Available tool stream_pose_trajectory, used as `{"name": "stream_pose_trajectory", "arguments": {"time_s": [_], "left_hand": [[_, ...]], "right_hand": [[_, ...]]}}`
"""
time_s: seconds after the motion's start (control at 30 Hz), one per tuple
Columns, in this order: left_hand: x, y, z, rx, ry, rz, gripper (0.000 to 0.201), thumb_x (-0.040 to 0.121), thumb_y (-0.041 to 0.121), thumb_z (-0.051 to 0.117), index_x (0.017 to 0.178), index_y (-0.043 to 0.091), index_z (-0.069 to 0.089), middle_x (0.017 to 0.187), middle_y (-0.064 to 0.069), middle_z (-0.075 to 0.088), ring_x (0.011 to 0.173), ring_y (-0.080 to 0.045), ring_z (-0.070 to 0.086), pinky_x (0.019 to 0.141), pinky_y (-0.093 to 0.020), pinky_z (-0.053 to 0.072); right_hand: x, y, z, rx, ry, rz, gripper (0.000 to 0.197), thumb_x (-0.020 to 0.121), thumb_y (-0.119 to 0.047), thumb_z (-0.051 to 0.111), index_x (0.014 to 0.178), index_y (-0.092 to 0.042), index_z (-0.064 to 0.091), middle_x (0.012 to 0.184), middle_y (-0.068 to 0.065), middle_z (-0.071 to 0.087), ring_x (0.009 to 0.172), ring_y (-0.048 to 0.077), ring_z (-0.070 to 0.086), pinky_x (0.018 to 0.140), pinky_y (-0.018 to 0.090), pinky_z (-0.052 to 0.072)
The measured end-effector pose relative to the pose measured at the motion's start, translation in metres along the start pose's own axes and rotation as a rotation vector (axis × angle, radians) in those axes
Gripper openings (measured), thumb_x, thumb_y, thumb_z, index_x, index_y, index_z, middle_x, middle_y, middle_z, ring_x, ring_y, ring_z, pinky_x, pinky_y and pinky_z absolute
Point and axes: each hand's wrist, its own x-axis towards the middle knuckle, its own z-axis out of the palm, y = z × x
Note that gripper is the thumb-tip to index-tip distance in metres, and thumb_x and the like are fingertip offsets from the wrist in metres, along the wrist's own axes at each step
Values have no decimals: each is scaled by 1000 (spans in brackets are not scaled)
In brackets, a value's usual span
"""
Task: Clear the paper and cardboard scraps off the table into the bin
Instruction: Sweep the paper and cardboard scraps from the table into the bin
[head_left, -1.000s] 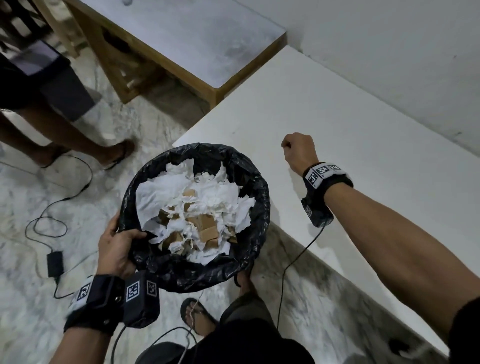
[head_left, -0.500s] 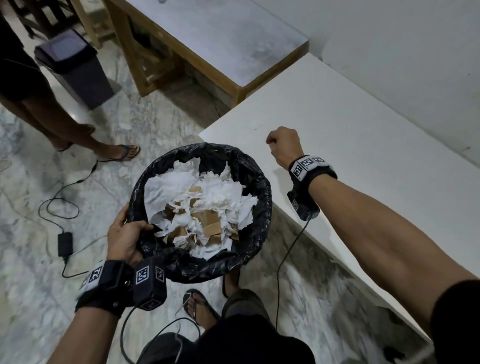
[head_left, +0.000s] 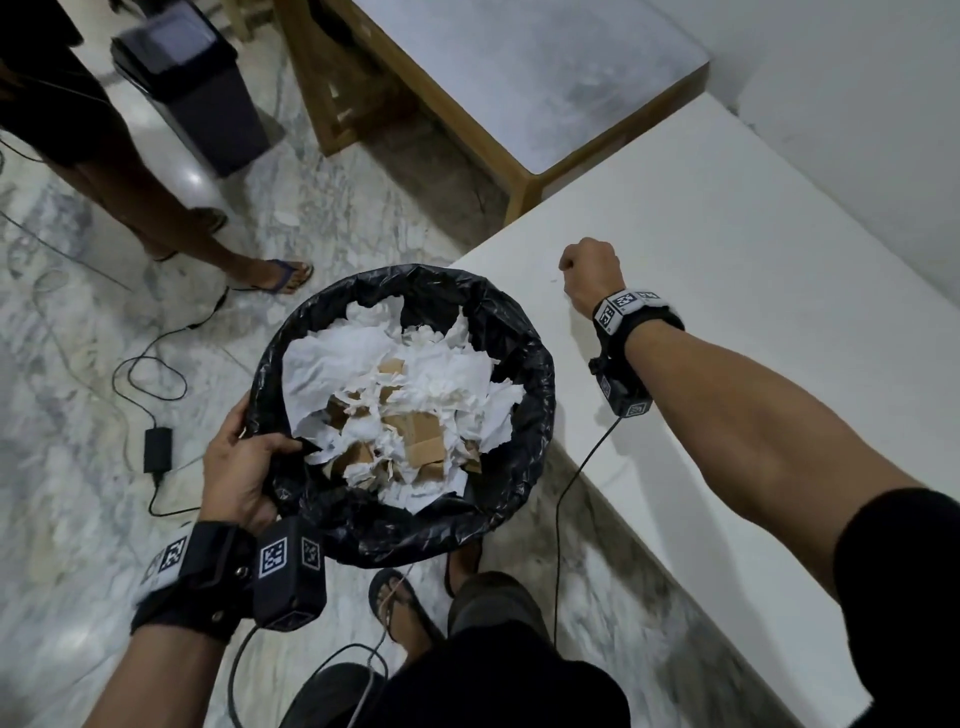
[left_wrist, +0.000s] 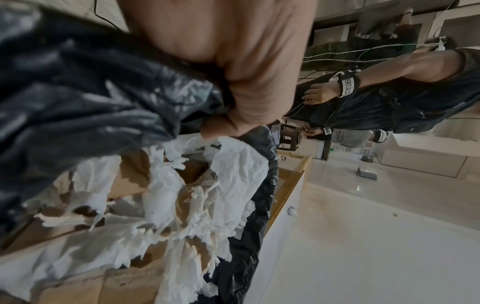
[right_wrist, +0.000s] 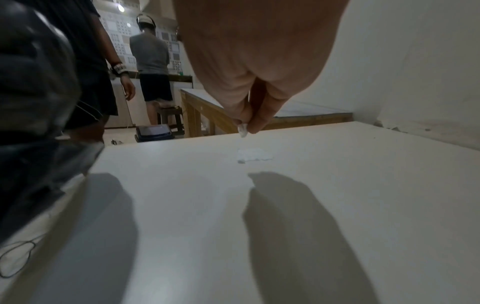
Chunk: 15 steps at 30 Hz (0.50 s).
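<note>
Small white paper scrap (right_wrist: 243, 130) pinched between right hand (head_left: 589, 278) fingertips, just above the white bench (head_left: 753, 322); a second scrap (right_wrist: 253, 154) lies on the bench below. Black-lined bin (head_left: 524, 358), full of paper and cardboard, held beside bench's left edge; left hand (head_left: 236, 467) grips its near-left rim

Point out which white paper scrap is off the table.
The tiny scrap pinched by the right hand; the other scrap lies flat on the white table.
</note>
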Motion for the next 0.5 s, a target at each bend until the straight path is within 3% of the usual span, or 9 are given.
{"name": "stream_pose_trajectory", "arguments": {"time_s": [0.17,0.27,0.33,0.4,0.43,0.5], "left_hand": [[4,2,15,-23,33,0,80,77,-26,49,137,25,62,106,-16,65,85,-30,61,60,-36,61],[3,3,19,-20,58,2,78,77,-26,49,134,25,63,97,-11,66,81,-30,61,58,-34,60],[3,5,22,-32,66,2,77,77,-26,49,136,22,62,93,-11,65,78,-30,61,55,-35,60],[2,7,26,-32,55,10,77,78,-27,48,138,20,60,95,-11,65,77,-30,61,54,-34,60],[1,8,28,-29,48,13,77,78,-27,48,139,19,59,97,-11,66,78,-29,61,55,-34,60],[-1,10,31,-31,36,21,76,78,-27,47,138,19,60,97,-10,67,78,-28,62,56,-33,61]], "right_hand": [[34,16,17,-12,-77,-2,30,88,-2,51,114,-5,65,117,22,58,111,40,54,89,40,48],[35,20,29,-108,-162,-28,34,89,-10,51,121,-15,60,120,18,53,111,41,50,89,43,51],[30,22,34,-158,-146,-70,29,87,-3,49,113,-12,61,106,17,54,102,41,51,76,40,51],[22,23,36,-195,-129,-111,18,80,9,48,89,-3,59,87,14,47,89,36,52,61,35,39],[17,24,35,-212,-134,-125,18,77,13,46,81,-2,57,83,15,44,85,34,52,60,33,33],[8,27,34,-209,-146,-136,19,75,15,45,81,5,59,86,20,52,85,35,55,59,33,32]]}}
